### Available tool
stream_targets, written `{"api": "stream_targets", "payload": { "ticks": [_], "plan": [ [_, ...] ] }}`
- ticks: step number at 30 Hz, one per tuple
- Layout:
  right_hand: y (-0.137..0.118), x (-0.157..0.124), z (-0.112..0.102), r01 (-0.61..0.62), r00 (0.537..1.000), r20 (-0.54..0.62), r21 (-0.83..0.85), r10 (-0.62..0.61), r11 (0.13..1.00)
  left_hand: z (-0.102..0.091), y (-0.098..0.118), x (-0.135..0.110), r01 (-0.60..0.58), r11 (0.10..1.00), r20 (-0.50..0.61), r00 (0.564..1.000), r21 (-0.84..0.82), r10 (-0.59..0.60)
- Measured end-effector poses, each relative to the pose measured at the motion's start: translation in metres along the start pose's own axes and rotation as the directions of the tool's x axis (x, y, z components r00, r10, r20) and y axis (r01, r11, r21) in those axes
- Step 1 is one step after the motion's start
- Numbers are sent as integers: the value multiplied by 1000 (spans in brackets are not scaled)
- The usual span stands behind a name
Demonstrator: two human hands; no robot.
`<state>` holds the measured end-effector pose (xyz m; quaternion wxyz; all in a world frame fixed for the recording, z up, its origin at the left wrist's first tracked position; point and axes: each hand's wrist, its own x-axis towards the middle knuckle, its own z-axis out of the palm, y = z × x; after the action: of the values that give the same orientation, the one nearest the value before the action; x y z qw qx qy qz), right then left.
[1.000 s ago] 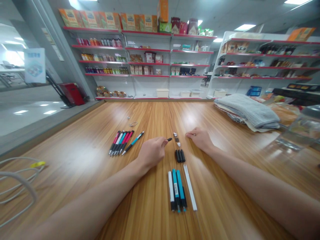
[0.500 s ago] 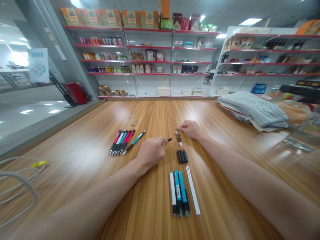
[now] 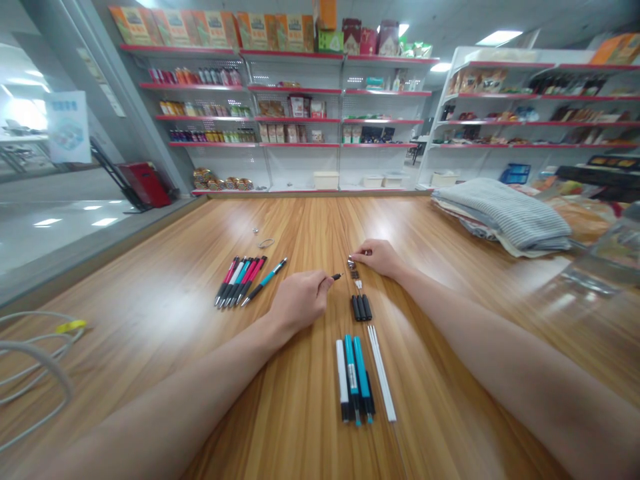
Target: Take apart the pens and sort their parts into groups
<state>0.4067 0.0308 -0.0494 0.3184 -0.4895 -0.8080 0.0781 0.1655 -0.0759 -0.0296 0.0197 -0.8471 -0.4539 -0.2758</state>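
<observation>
My left hand (image 3: 300,301) is closed around a thin pen part whose dark tip (image 3: 337,276) sticks out to the right. My right hand (image 3: 380,257) pinches a tiny metal piece (image 3: 351,261) at the far end of a row of small pen parts (image 3: 355,277). Below them lie three black grip sleeves (image 3: 361,307), then white and teal pen barrels (image 3: 354,378) and white refills (image 3: 382,372). To the left, a row of assembled pink, white and teal pens (image 3: 241,281) rests on the wooden table (image 3: 175,313).
Two small metal rings (image 3: 265,243) lie further back on the table. Folded grey cloth (image 3: 503,213) sits at the right, clear plastic beside it. A white cable (image 3: 30,360) hangs off the left edge. Store shelves (image 3: 300,120) stand behind.
My right hand moved left to the small parts and closed its fingertips on a tiny metal piece. My left hand stayed in place with the pen part.
</observation>
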Motion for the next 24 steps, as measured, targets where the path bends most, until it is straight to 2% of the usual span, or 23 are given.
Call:
{"api": "stream_targets", "payload": {
  "ticks": [5,11,24],
  "plan": [
    [-2,-1,-2,-4,1000,5,29,4,1000,0,1,0,6,1000,-4,1000,6,-6],
    [-6,-3,-7,1,997,70,96,-8,995,0,0,0,5,1000,2,1000,7,-5],
    [-2,-2,-5,6,997,69,134,-15,991,0,0,0,21,1000,29,999,-9,-21]
  ]
}}
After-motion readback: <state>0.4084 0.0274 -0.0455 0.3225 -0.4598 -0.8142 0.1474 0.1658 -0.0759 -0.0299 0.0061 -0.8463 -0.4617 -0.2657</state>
